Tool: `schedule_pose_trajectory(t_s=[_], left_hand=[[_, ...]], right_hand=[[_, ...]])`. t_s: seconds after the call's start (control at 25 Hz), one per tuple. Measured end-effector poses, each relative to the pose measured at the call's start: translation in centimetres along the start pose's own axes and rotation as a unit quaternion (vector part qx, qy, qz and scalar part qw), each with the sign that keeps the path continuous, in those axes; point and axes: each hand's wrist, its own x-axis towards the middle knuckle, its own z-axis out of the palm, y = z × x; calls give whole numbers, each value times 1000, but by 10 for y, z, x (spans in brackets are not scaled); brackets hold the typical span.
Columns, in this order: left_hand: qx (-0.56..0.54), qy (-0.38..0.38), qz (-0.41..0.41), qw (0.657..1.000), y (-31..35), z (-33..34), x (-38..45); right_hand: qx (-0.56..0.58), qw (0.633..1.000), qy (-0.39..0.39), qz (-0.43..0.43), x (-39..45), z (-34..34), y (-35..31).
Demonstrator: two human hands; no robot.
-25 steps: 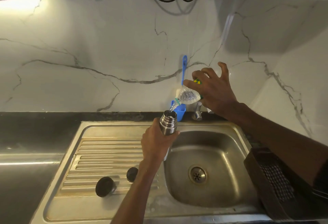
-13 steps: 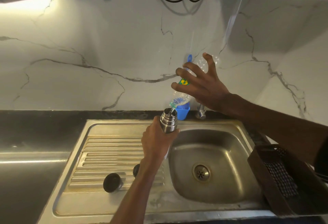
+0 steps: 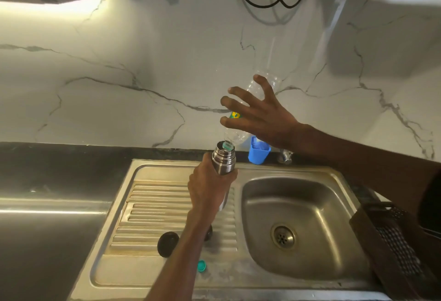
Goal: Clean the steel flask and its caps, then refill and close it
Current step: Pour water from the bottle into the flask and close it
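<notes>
My left hand grips the steel flask and holds it up over the sink. My right hand holds a clear bottle tipped mouth-down into the flask's open top. Two dark caps lie near, on the ribbed drain part.
</notes>
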Motion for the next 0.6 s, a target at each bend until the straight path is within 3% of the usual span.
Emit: schedule_pose_trajectory(t_s=[0.08,0.16,0.28,0.36,0.44,0.48,0.52,0.6], left_hand=[[-4,8,-6,1000,-7,-8,6],[-11,22,-16,1000,-17,-15,12],[-25,33,-35,999,-34,-28,22],[-33,45,-44,997,-51,-38,27],[-38,56,-54,996,-68,-47,30],[-39,60,-59,996,-76,-50,32],[-41,62,-65,995,-84,-53,32],[-53,67,-75,994,-96,-56,32]], right_hand=[[66,991,-27,109,11,-3,-15],[195,938,-109,266,21,-1,-39],[391,778,-157,466,24,10,-85],[508,636,-125,567,25,15,-120],[604,485,-85,626,25,15,-156],[632,427,-70,643,25,14,-175],[648,383,-61,655,25,13,-194],[664,335,-62,666,26,9,-225]])
